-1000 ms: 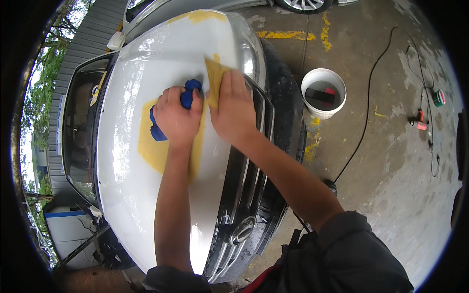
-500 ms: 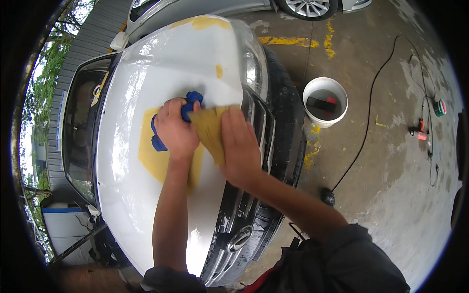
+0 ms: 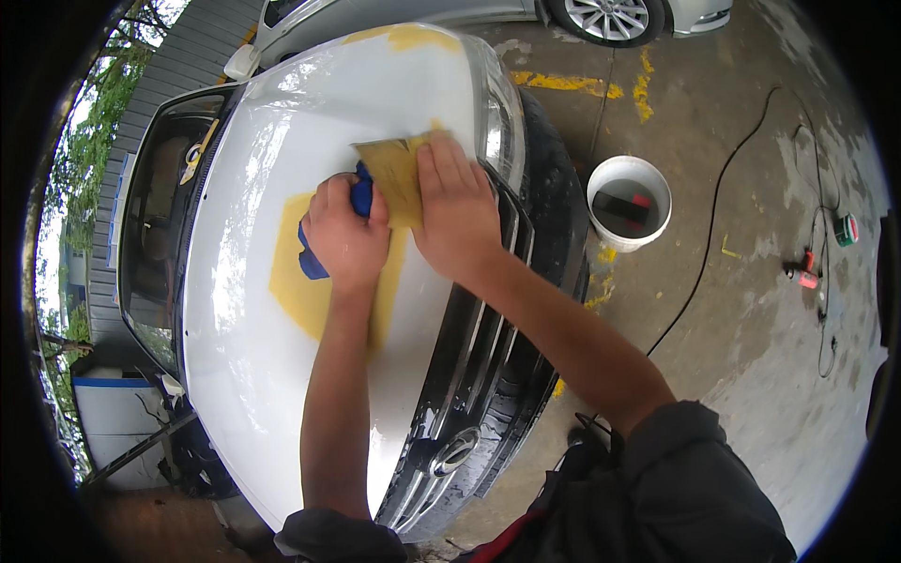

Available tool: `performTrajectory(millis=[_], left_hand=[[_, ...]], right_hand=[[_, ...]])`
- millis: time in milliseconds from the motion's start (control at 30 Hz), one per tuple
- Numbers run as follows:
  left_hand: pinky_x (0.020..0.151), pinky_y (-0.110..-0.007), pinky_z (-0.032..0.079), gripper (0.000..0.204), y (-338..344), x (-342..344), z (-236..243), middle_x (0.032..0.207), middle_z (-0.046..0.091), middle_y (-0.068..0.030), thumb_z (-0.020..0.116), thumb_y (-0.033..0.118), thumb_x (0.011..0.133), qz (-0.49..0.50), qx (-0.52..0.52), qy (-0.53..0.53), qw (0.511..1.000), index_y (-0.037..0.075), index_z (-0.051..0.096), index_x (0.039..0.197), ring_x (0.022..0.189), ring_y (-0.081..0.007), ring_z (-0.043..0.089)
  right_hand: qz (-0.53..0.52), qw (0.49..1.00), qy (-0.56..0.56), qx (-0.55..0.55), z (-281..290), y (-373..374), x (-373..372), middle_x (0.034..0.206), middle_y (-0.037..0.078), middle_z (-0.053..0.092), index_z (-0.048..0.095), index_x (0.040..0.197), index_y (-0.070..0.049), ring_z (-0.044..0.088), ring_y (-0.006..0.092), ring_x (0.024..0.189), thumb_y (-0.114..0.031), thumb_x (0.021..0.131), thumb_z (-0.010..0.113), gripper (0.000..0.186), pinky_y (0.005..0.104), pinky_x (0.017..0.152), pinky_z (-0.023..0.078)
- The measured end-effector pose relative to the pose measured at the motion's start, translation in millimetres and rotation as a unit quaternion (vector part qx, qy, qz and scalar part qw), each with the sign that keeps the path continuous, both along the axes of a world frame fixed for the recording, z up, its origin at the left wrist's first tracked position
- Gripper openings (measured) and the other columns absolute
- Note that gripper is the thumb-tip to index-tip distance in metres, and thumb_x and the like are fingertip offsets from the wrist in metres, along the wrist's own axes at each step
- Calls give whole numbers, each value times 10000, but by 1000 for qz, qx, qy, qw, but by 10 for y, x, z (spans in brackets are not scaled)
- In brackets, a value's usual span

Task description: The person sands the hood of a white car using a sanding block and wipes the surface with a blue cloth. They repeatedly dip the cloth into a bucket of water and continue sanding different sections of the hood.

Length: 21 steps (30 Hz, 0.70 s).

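Observation:
Over the white car hood (image 3: 253,159), my left hand (image 3: 345,235) is closed around a crumpled blue cloth (image 3: 361,190), part of which sticks out by the wrist. Beneath it lies a yellow filler patch (image 3: 298,258) on the hood. My right hand (image 3: 455,206), fingers held close together, grips a tan sheet that looks like sandpaper (image 3: 399,178) near the hood's front edge. The sheet extends left toward my left thumb; its underside is hidden. A small yellow spot shows just beyond my right fingertips.
Black grille (image 3: 469,366) and bumper border the hood on the right. A white bucket (image 3: 629,235) of water with a dark block inside stands on the floor. Farther right lie a black cable (image 3: 710,235), a red tool (image 3: 803,272) and a green can (image 3: 846,230). A silver car (image 3: 404,38) stands beyond.
My right hand and the sandpaper have moved farther away along the hood's front edge. My left hand stays over the yellow patch with the blue cloth. The view has shifted slightly.

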<state>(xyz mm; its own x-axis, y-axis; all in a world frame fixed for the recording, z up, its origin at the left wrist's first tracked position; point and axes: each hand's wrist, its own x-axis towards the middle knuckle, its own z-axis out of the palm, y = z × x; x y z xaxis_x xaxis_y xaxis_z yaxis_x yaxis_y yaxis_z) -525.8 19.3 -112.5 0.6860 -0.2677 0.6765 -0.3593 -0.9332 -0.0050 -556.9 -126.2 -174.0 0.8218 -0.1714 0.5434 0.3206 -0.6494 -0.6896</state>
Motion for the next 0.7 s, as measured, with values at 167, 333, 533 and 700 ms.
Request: performTrajectory(millis=[167,333,533,700], left_hand=[[834,-461,478,253,66,-70,92,1027,723,-107,791,256,906,22,-13,-21,999,76,687,1050,991,-363,672],[846,-445,475,282,90,-45,73,1037,731,-110,808,287,899,62,-1,-1,998,74,691,1041,996,-355,679],[869,-452,463,243,67,-55,118,1046,716,-100,770,213,890,58,14,6,998,92,680,1081,1005,-358,667],[874,-447,463,297,85,-78,68,1038,714,-90,786,234,832,63,-12,-2,998,97,684,1074,1004,-349,667]], right_hand=[[74,997,21,-10,-97,119,-565,1674,212,376,442,1574,20,352,356,1568,-165,919,621,703,596,1238,276],[49,994,-7,-93,9,-41,-194,1662,116,435,489,1553,-26,377,257,1561,-206,905,658,693,571,1252,271],[43,990,-5,-136,14,-121,-80,1698,122,382,445,1587,-34,351,266,1578,-219,893,694,761,535,1262,277],[108,992,33,-49,-104,-93,-535,1701,166,352,413,1595,-16,376,319,1558,-206,866,714,812,538,1251,298]])
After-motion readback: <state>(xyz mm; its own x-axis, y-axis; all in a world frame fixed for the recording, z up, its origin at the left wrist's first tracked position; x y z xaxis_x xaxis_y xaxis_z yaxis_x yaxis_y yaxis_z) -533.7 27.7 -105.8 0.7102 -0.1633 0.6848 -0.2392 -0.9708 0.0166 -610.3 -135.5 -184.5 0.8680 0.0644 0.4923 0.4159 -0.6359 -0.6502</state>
